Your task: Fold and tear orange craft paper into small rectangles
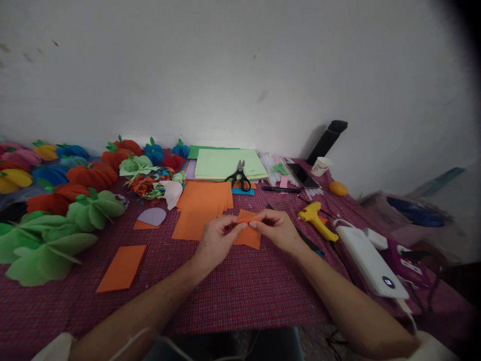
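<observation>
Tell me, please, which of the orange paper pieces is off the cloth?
The small folded orange piece, pinched between the left hand and right hand; the orange rectangle and orange stack lie flat.

A matt orange paper piece is pinched between the left hand and the right hand. The table is covered by a woven checked cloth in red. Near its far edge, scissors with metal blades and black plastic handles are seen. A glossy yellow plastic glue gun and a smooth white plastic power bank are laid toward the right edge.
</observation>
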`<act>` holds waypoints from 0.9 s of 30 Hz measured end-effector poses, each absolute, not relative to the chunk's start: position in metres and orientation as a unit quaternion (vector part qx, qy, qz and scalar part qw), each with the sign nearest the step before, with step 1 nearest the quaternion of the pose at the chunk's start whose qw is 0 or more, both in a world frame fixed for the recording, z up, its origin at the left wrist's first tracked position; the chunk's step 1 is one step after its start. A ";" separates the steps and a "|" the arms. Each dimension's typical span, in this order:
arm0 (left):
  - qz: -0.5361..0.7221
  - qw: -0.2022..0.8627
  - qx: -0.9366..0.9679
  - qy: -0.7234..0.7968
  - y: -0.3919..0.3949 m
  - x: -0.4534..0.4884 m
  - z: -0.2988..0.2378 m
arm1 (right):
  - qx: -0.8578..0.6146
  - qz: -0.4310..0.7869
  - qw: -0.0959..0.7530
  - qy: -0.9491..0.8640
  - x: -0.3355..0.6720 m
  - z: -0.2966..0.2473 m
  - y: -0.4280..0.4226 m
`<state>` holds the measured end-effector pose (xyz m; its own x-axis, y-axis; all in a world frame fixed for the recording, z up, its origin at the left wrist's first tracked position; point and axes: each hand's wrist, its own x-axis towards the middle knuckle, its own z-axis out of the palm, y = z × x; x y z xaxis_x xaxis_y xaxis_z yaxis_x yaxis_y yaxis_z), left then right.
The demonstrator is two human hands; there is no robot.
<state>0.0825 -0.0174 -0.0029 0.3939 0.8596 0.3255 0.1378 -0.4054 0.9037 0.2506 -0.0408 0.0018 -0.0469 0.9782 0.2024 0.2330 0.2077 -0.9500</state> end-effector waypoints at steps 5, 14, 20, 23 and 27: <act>0.422 0.443 0.708 0.353 -0.017 0.082 -0.002 | -0.491 0.400 0.484 -0.604 0.249 0.004 -0.042; 0.422 0.456 0.702 0.348 -0.016 0.082 -0.002 | -0.503 0.383 0.474 -0.613 0.253 0.011 -0.045; 0.428 0.459 0.692 0.358 -0.017 0.081 -0.001 | -0.523 0.333 0.480 -0.621 0.256 0.010 -0.042; 0.431 0.471 0.679 0.362 -0.016 0.081 -0.001 | -0.518 0.347 0.475 -0.621 0.255 0.010 -0.042; 0.436 0.492 0.658 0.369 -0.015 0.082 -0.002 | -0.512 0.403 0.443 -0.615 0.251 0.006 -0.043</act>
